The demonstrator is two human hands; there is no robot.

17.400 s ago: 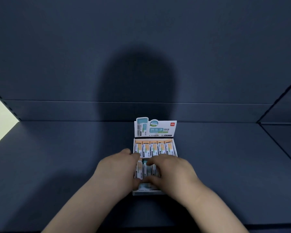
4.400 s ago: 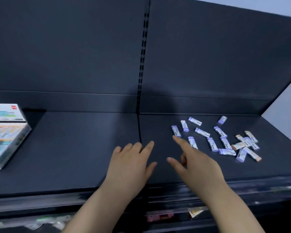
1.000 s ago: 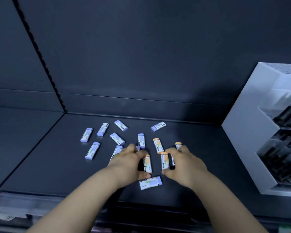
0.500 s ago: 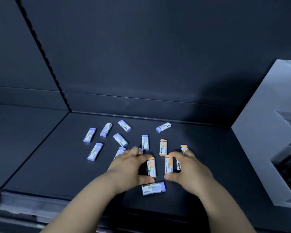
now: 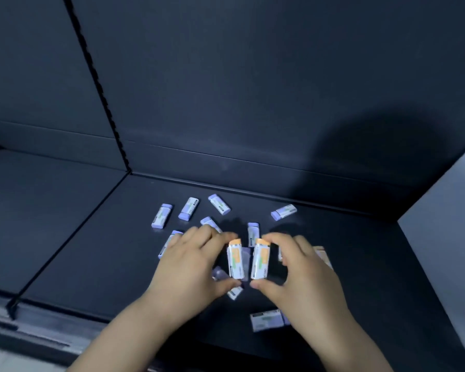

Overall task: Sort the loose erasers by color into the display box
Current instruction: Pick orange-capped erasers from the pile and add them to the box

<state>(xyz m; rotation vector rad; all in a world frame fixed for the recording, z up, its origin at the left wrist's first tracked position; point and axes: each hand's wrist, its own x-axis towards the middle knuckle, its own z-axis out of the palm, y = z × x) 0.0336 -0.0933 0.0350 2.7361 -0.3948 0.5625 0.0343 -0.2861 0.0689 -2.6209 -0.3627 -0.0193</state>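
Left hand [image 5: 191, 267] pinched an orange eraser [image 5: 234, 261]; right hand [image 5: 306, 275] pinched another orange eraser [image 5: 261, 260].
Both were held side by side; purple erasers [image 5: 188, 208] lay scattered toward shelf [image 5: 91, 251] back edge.

Left hand [image 5: 188, 267] and right hand [image 5: 304, 275] have lifted orange erasers [image 5: 235, 260] off the shelf [image 5: 91, 251].
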